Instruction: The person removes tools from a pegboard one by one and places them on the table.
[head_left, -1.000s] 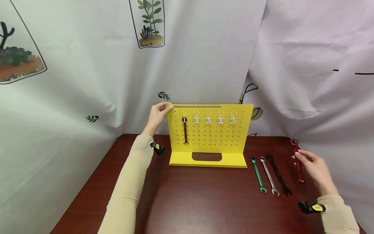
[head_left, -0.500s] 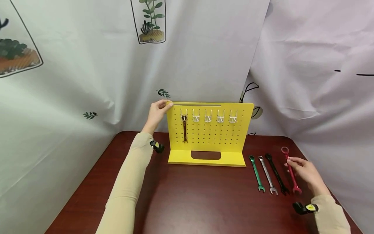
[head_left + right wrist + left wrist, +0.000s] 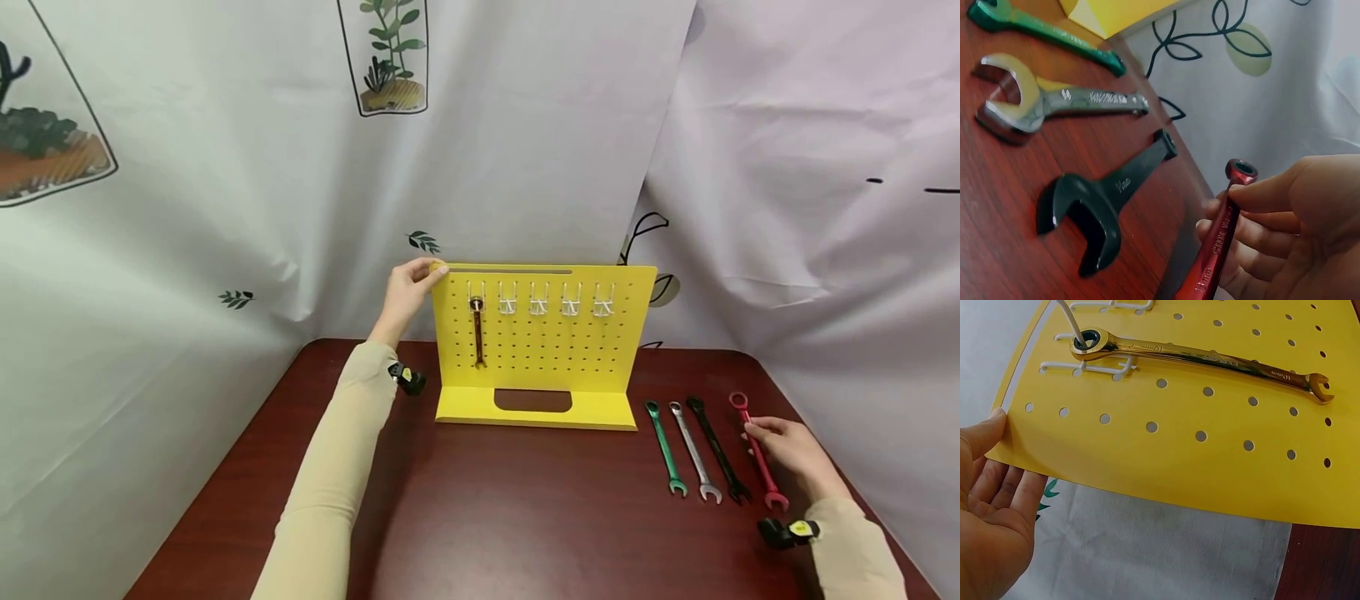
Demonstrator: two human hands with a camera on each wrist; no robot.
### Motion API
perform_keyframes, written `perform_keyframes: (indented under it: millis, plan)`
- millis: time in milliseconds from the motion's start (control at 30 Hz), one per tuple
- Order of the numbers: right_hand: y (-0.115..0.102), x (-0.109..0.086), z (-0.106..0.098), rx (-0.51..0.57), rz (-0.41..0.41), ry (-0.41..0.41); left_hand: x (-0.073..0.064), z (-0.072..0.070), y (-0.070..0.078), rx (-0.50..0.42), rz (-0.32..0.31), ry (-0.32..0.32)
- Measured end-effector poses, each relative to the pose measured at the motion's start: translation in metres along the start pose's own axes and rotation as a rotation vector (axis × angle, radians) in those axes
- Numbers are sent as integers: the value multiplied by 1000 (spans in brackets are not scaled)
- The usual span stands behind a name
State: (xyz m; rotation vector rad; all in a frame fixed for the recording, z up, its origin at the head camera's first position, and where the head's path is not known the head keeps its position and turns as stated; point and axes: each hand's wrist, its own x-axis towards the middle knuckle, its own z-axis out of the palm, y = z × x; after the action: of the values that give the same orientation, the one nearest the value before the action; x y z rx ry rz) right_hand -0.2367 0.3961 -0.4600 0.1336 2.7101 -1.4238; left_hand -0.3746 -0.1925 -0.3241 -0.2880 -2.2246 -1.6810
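Note:
My left hand (image 3: 406,293) pinches the top left corner of a yellow pegboard (image 3: 540,358), thumb in front and fingers behind. From the leftmost white hook on the board hangs a gold combination wrench (image 3: 1204,359) by its ring end. On the right side of the table, my right hand (image 3: 793,450) holds a red combination wrench (image 3: 763,467) between thumb and fingers near its ring end. To its left lie a black wrench (image 3: 717,450), a silver wrench (image 3: 695,454) and a green wrench (image 3: 666,450), side by side with their ring ends toward the back.
Several more white hooks (image 3: 538,300) in a row on the board carry nothing. The board's base (image 3: 465,408) stands on the dark red table (image 3: 525,517). A printed pale curtain (image 3: 525,150) hangs behind and at both sides.
The right hand has brought the red wrench left and nearer, down beside the black one; its open end now points toward the front. The left hand keeps hold of the board's corner.

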Motion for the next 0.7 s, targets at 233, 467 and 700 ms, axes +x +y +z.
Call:
perform_keyframes:
  millis: [233,467,700]
  plan:
    - [4,3,-3,-156,4,19,0,0,1,-13,1,-5]
    - [7,6,-1,-258,-26,13,0,0,1,-24,-3,-2]
    - [9,3,3,-290,-43,39,0,-1,1,-18,-15,-5]
